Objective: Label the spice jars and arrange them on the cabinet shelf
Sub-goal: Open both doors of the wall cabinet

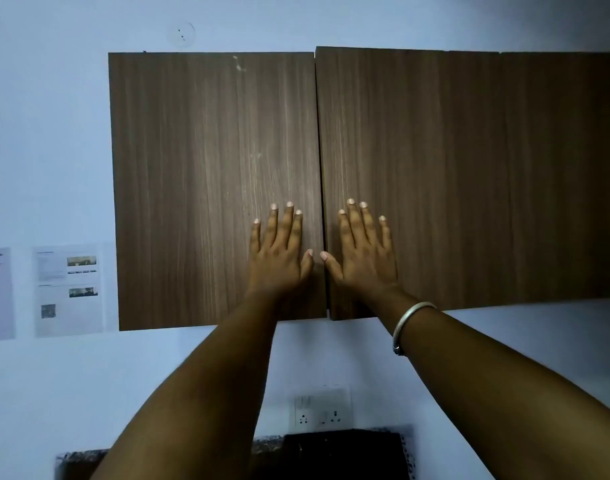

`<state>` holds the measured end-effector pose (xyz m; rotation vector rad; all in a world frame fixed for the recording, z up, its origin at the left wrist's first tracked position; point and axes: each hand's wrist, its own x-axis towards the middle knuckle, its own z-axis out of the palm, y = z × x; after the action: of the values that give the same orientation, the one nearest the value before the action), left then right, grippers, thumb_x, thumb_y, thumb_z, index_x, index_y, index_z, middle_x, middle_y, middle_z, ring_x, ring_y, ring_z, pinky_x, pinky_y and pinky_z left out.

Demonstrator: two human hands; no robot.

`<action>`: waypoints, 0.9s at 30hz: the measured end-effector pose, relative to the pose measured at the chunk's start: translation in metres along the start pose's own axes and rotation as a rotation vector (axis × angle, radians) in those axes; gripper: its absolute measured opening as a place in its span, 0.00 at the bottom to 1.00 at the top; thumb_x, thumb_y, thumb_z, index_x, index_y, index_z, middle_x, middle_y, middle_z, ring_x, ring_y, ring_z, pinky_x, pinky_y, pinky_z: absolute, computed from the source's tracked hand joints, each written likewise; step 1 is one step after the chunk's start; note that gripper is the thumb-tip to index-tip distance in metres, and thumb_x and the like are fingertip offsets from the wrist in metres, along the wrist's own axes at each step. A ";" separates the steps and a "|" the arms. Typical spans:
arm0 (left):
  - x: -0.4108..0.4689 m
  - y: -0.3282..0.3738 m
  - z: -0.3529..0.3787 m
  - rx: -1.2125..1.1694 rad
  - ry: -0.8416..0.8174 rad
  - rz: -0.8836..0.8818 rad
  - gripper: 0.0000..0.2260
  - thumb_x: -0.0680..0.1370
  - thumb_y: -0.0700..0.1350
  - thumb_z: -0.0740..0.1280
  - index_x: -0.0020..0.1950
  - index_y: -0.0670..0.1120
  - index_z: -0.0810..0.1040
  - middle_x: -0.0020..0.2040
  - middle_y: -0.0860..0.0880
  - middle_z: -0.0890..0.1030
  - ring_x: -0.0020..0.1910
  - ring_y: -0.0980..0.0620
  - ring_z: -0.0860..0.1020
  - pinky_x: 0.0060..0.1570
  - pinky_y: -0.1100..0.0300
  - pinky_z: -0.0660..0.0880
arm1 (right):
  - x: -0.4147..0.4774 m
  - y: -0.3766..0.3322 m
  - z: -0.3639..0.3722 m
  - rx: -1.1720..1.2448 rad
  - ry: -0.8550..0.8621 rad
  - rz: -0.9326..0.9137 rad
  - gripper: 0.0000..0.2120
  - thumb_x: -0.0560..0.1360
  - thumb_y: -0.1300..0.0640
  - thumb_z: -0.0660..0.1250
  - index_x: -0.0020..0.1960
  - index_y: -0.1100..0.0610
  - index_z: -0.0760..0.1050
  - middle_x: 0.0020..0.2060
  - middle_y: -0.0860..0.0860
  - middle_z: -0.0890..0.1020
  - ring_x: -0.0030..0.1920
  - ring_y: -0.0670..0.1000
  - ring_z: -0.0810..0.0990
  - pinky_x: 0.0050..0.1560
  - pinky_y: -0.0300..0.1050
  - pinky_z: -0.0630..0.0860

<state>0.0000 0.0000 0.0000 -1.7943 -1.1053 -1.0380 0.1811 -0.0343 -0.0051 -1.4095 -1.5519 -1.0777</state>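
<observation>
A brown wood-grain wall cabinet fills the upper middle of the view, and both of its doors are closed. My left hand (279, 251) lies flat on the left door (199, 174), fingers spread, close to the centre seam. My right hand (364, 251) presses flat on the right door (435, 168) just across the seam, with a silver bangle (409, 323) on that wrist. Neither hand holds anything. No spice jars or labels are in view, and the shelf inside is hidden behind the doors.
Printed paper sheets (68, 289) are stuck on the pale wall left of the cabinet. A white socket plate (322, 412) sits on the wall below. A dark object (345, 452) rests on a speckled countertop (78, 459) at the bottom edge.
</observation>
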 end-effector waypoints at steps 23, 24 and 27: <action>0.038 0.071 0.043 -1.329 -0.107 -0.776 0.13 0.86 0.47 0.59 0.49 0.42 0.79 0.40 0.45 0.80 0.41 0.47 0.78 0.48 0.48 0.79 | -0.012 -0.007 0.069 0.029 -0.127 0.150 0.53 0.72 0.36 0.68 0.84 0.58 0.44 0.83 0.62 0.47 0.83 0.65 0.47 0.80 0.65 0.54; 0.035 0.073 0.039 -1.367 -0.110 -0.775 0.13 0.86 0.47 0.59 0.49 0.42 0.79 0.40 0.45 0.79 0.40 0.47 0.77 0.48 0.47 0.78 | -0.016 -0.006 0.062 0.031 -0.101 0.161 0.52 0.72 0.36 0.67 0.84 0.58 0.45 0.83 0.62 0.48 0.83 0.65 0.48 0.79 0.65 0.55; 0.026 0.085 0.022 -1.485 -0.086 -0.706 0.14 0.85 0.47 0.62 0.52 0.37 0.79 0.43 0.40 0.80 0.43 0.44 0.78 0.49 0.45 0.79 | -0.028 -0.005 0.036 0.081 0.021 0.204 0.46 0.74 0.38 0.63 0.83 0.58 0.50 0.83 0.61 0.52 0.83 0.63 0.53 0.78 0.64 0.58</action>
<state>0.0913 -0.0003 -0.0010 -2.5216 -1.0770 -2.7080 0.1789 -0.0106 -0.0446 -1.4602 -1.3874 -0.8952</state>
